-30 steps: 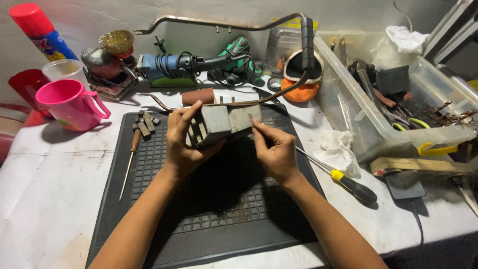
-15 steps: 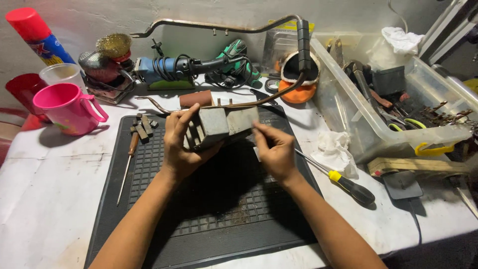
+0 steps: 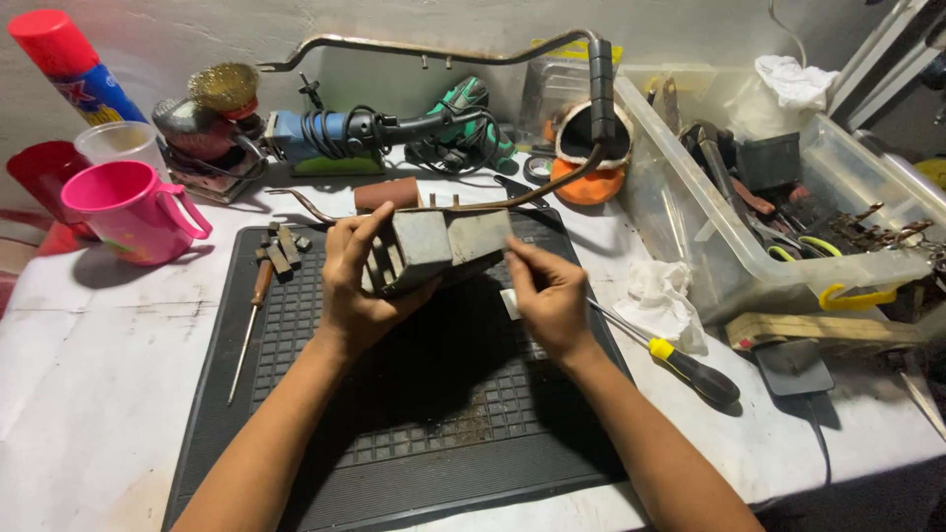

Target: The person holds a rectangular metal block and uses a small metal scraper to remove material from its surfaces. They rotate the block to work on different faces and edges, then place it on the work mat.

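Above the black grid mat (image 3: 394,433), centre frame: grey metal block (image 3: 434,248), held clear of the mat, tilted, slotted end facing 8 o'clock. Left hand (image 3: 357,286) grips it from the 9 o'clock side, fingers (image 3: 367,229) wrapped over the top edge, thumb underneath. Right hand (image 3: 548,296) sits at the block's 4 o'clock, fingers pinched together at its lower right corner (can't tell what, if anything, is between them; a small pale piece shows just beside the thumb).

Outward from there:
- 10 o'clock, on the mat's corner: a few small metal bits (image 3: 281,246), and a wooden-handled awl (image 3: 249,325) lying along the mat's left edge.
- 4 o'clock: screwdriver (image 3: 680,360) with black and yellow handle, lying on the table (image 3: 89,394) partly off the mat; crumpled white rag (image 3: 662,296) just beside it.
- 12 o'clock: bent metal rod (image 3: 424,47) arching over a blue power tool (image 3: 325,138) with coiled cord, and a green tool (image 3: 463,123) next to that.
- 1 o'clock: orange-rimmed round part (image 3: 589,172).
- 2 to 3 o'clock: clear plastic bin (image 3: 788,286) full of hand tools.
- 9 to 10 o'clock: pink mug (image 3: 133,209), red cup (image 3: 39,177) behind it, wire brush wheel (image 3: 225,91), red-capped spray can (image 3: 79,64) at the far corner.
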